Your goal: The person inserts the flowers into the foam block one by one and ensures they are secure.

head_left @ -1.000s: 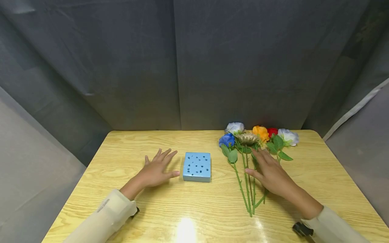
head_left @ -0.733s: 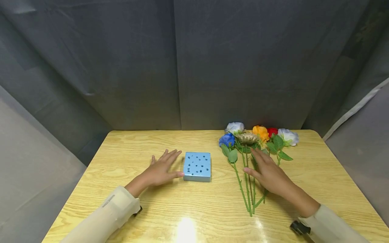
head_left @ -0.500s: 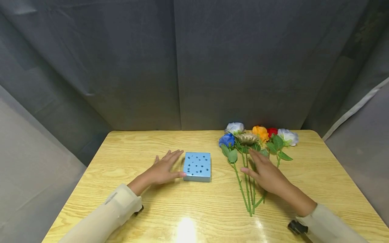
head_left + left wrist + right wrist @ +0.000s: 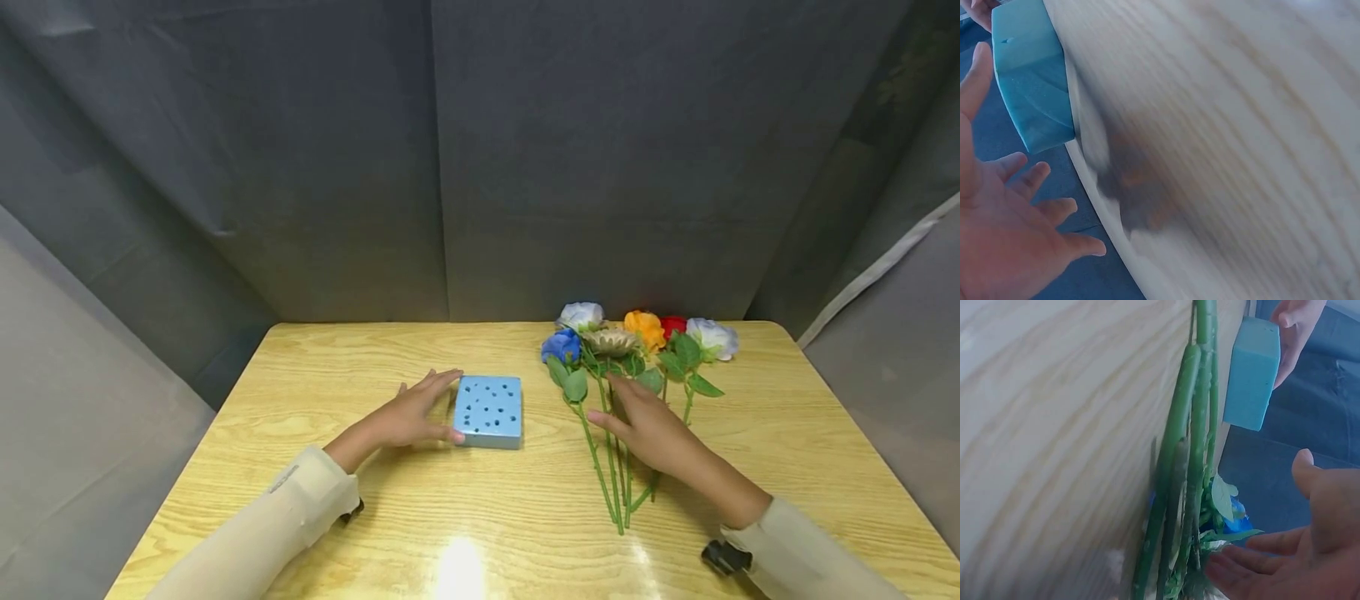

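A light blue foam block [image 4: 487, 410] with several small holes in its top lies mid-table. My left hand [image 4: 412, 414] is at its left side, fingers spread, thumb tip right at the near left corner. In the left wrist view, the palm faces the foam block [image 4: 1035, 75]. Over the stems of several artificial flowers hovers my right hand [image 4: 652, 425], fingers straight and thumb apart, holding nothing. Among the flowers are a blue rose [image 4: 561, 346], an orange flower [image 4: 645, 330], a red flower [image 4: 673, 326], a brownish flower head [image 4: 611, 342] and two pale ones.
The wooden table [image 4: 337, 350] ends at a dark grey curtain [image 4: 450, 167] behind. Green stems [image 4: 1194, 425] point toward the near edge. A white flower [image 4: 711, 338] lies furthest right, with green leaves [image 4: 681, 354] beside it.
My left hand has moved right, its thumb coming up to the foam block's corner. My right hand has shifted slightly left over the stems. The block and flowers stay where they were.
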`<state>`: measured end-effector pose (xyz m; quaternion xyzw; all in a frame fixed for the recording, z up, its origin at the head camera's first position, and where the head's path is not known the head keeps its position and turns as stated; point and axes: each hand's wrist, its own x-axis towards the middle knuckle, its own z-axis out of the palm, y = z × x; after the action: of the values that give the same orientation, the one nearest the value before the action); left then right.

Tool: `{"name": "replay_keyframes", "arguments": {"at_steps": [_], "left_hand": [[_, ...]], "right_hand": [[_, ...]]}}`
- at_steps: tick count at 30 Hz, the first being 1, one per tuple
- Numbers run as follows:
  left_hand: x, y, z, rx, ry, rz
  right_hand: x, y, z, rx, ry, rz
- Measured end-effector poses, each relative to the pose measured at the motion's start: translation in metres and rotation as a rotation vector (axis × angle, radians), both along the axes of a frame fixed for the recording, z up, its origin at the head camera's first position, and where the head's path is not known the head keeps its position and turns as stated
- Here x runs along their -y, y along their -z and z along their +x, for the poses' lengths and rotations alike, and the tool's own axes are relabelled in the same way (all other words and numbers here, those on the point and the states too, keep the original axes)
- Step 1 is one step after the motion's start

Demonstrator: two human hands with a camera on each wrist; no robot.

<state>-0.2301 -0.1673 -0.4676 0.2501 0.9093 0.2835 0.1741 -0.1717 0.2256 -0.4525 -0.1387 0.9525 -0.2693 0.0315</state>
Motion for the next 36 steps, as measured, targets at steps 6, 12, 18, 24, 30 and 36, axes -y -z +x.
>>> {"name": "replay_keyframes", "arguments": {"at_steps": [6, 12, 18, 24, 30, 36], "left_hand": [[-0.003, 0.0, -0.003, 0.031, 0.01, 0.038], [-0.006, 0.0, -0.004, 0.034, 0.006, 0.062], [-0.007, 0.002, -0.004, 0.055, -0.018, 0.088], [-0.007, 0.006, -0.006, 0.063, -0.038, 0.105], [-0.008, 0.007, -0.005, 0.083, -0.058, 0.122], [-0.009, 0.006, -0.002, 0.091, -0.057, 0.156]], "right_hand": [[0.006, 0.001, -0.002, 0.025, -0.01, -0.04], [0.01, 0.002, -0.003, 0.038, -0.024, -0.069], [0.013, 0.004, -0.004, 0.042, -0.028, -0.096], [0.017, 0.009, -0.008, 0.044, -0.031, -0.112], [0.02, 0.012, -0.011, 0.075, -0.008, -0.13], [0.021, 0.015, -0.014, 0.095, 0.02, -0.143]]}}
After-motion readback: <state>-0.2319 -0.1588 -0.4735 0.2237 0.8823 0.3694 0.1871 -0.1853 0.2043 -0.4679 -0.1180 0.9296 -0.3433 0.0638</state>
